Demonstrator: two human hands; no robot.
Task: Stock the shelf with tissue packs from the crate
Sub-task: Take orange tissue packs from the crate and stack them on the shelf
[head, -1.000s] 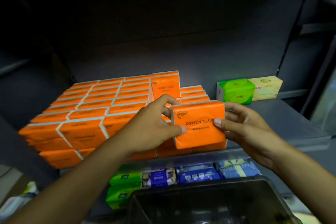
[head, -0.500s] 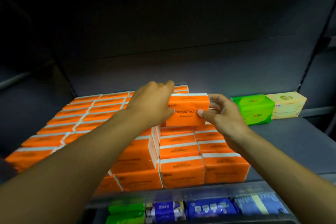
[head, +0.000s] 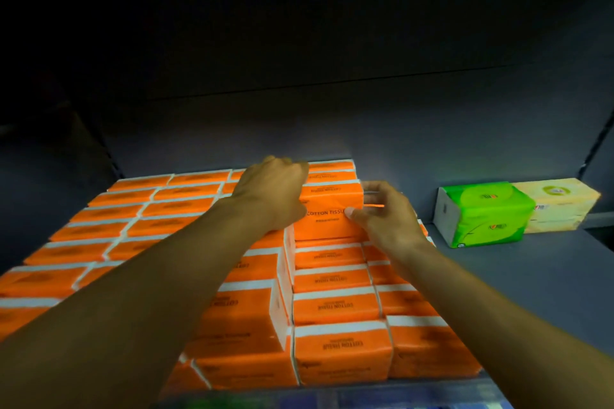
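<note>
Our left hand [head: 272, 192] curls over the orange plastic-wrapped tissue pack [head: 329, 212], and our right hand [head: 385, 219] pinches its right edge. A second ago we held it out front; now it rests on the stacked orange packs [head: 335, 305], far back on the grey shelf [head: 531, 276].

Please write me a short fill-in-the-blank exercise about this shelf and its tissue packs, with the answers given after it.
1. The left hand and the right hand together grip one ____ plastic-wrapped tissue pack.
2. The bright green tissue pack stands to the ____ of the hands.
3. The pale yellow tissue pack lies directly beside the ____ one, on the grey shelf.
Answers: orange; right; green.
</note>
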